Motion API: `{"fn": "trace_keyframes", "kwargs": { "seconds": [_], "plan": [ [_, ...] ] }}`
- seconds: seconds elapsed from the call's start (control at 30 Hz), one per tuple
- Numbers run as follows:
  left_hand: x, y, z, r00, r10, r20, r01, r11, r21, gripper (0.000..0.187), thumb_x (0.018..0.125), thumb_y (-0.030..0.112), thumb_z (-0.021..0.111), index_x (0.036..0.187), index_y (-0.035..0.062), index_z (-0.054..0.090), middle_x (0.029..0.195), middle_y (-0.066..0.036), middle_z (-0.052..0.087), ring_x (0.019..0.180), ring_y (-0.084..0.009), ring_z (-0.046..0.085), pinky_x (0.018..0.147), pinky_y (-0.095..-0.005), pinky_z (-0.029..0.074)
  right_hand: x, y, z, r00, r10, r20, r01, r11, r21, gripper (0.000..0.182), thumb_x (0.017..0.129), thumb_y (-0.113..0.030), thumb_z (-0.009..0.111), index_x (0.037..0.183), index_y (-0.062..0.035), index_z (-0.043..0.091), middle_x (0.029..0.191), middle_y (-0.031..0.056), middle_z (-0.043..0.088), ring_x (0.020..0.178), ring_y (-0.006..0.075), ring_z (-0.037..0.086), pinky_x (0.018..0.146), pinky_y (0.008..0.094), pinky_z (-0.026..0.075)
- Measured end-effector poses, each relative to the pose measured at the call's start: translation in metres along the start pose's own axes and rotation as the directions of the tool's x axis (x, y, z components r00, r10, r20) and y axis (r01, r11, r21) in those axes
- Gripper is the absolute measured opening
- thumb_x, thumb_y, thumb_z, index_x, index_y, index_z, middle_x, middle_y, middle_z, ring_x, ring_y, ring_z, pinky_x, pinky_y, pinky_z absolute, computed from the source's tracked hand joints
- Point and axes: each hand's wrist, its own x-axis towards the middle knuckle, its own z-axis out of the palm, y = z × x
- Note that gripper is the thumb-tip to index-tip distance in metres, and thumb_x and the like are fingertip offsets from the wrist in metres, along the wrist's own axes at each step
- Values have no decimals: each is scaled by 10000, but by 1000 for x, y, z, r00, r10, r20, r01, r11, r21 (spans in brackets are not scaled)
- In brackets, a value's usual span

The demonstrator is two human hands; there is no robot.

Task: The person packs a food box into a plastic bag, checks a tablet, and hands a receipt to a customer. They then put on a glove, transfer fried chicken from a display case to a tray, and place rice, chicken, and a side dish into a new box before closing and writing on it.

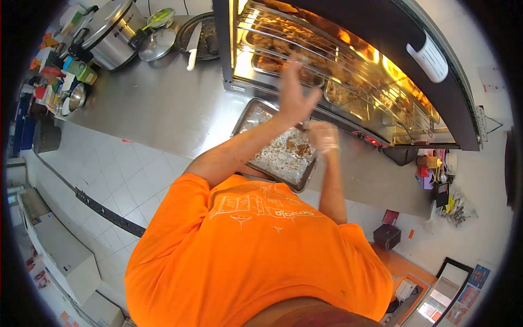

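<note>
My left hand [297,97], bare, is raised over the far edge of a metal baking tray [267,163], in front of the glass-fronted food warmer [376,143]. Its fingers point forward and the thumb stands apart, with nothing seen in it. Wearing a clear plastic glove, my right hand [323,137] is closed at the tray's far right corner. Whether it grips the rim or something small is hidden. Brown crumbs [297,147] are scattered over the tray, thickest near my right hand. The tray's near edge lies close to my orange shirt [261,245].
Trays of browned food [289,41] sit on lit racks inside the warmer. On the steel counter [158,103] stand a large cooker [111,38], a lid [157,44] and a dark round pan [207,41] with a white-handled knife [193,49]. A squeeze bottle [429,162] is at right.
</note>
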Motion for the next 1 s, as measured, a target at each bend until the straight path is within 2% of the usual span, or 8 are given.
{"fn": "trace_keyframes", "kwargs": {
  "seconds": [0.03, 0.1, 0.17, 0.3, 0.43, 0.6, 0.87, 1.0],
  "plan": [
    [-1, 9, 6, 996, 17, 83, -9, 996, -87, 844, 746, 96, 663, 1448, -22, 209, 1319, -259, 411, 1218, -366, 456, 1022, -421, 383, 9, -26, 30, 890, 226, 395, -326, 922, 207, 279, 887, -299, 654, 1008, -48, 657, 862, 74, 649, 851, 219, 637, 746, 356, 521],
    [0, 25, 13, 969, -2, 246, 55, 976, -210, 848, 752, 119, 694, 1451, 6, 226, 1316, -252, 429, 1233, -372, 454, 1049, -436, 360, 46, -65, 77, 882, 303, 362, -469, 479, 741, 383, 912, -331, 634, 1158, -46, 566, 1034, 101, 604, 985, 275, 593, 815, 413, 514],
    [-5, 35, 14, 909, -70, 412, 194, 944, -268, 860, 752, 123, 731, 1455, 44, 242, 1296, -220, 473, 1237, -336, 462, 1073, -438, 340, 85, -84, 103, 846, 386, 368, -318, -187, 929, 508, 937, -363, 615, 1308, -45, 475, 1207, 129, 560, 1118, 331, 549, 883, 469, 508],
    [-25, 32, -29, 890, 44, 454, 80, 965, -251, 724, 793, 136, 721, 1406, 35, 350, 1257, -185, 522, 1209, -283, 498, 1036, -419, 380, 138, -75, 89, 778, 560, 286, -10, -444, 896, 405, 937, -306, 623, 1206, -31, 499, 1252, 140, 536, 1151, 337, 536, 883, 479, 513],
    [-57, -13, -88, 819, -286, 498, 454, 853, -258, 461, 821, 97, 697, 1242, 38, 519, 1131, -99, 605, 1024, -175, 595, 871, -319, 483, 161, -19, 122, 765, 605, 221, -162, -151, 975, 475, 963, -348, 561, 1304, -43, 432, 1293, 157, 499, 1157, 349, 535, 964, 489, 462],
    [-104, -86, -132, 621, -636, 458, 755, 643, -130, 306, 902, 187, 615, 1178, 66, 564, 1040, -43, 626, 933, -134, 598, 754, -272, 484, 168, -82, 104, 652, 676, 344, -188, -296, 937, 320, 960, -293, 556, 1213, -118, 469, 1254, 136, 507, 1140, 357, 547, 858, 511, 531],
    [-99, -85, -118, 450, -733, 510, 883, 281, -375, 296, 940, 244, 561, 1189, 84, 548, 1119, -39, 596, 1022, -147, 579, 839, -323, 460, 169, -71, 133, 566, 807, 167, -79, -148, 986, 148, 949, -208, 595, 932, -61, 584, 641, 104, 570, 546, 263, 550, 654, 459, 552],
    [-110, -74, -122, 341, -835, 432, 859, 89, -505, 308, 953, 227, 532, 1229, 93, 506, 1182, -26, 566, 1121, -162, 535, 932, -373, 418, 78, -111, 133, 629, 740, 237, -122, -208, 971, 188, 936, -181, 626, 845, -62, 514, 766, 96, 567, 653, 227, 568, 660, 402, 568]
  ]
}}
